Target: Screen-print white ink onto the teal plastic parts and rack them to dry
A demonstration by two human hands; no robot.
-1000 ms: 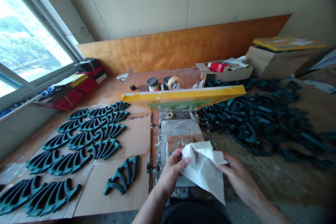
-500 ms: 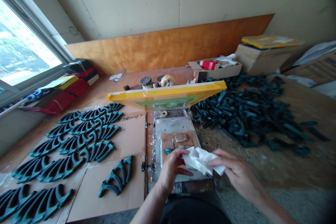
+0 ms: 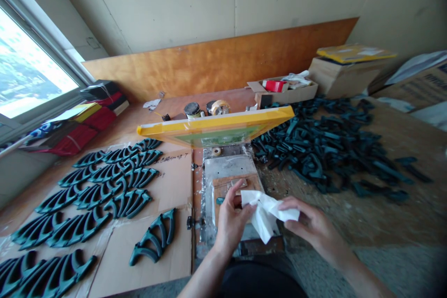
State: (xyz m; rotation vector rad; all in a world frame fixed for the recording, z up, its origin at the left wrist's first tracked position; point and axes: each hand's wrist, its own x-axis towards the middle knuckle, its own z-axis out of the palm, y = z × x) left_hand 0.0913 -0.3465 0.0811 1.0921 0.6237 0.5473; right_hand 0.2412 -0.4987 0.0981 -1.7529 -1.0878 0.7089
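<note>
A crumpled white tissue (image 3: 262, 223) is stretched between my two hands, low in the middle of the view. My left hand (image 3: 233, 216) pinches its left side, with the index finger raised. On the other side my right hand (image 3: 307, 218) grips its right end between thumb and fingers. Beneath them lies a wooden jig block (image 3: 220, 185) on a grey metal plate (image 3: 228, 166). A small dark green part (image 3: 220, 200) shows at the block's left edge, mostly hidden by my left hand. Behind the plate, a yellow-taped screen frame (image 3: 216, 121) stands tilted up.
Rows of dark green curved handles (image 3: 80, 228) lie on cardboard (image 3: 174, 181) at the left. A heap of similar parts (image 3: 321, 149) covers the bench at right. Jars (image 3: 192, 110) and a tape roll (image 3: 220, 107) stand behind the frame, near an open carton (image 3: 293, 95).
The tissue has gone from bunched up to more spread out, with a fold hanging down. My left index finger has lifted, and the camera view has shifted slightly.
</note>
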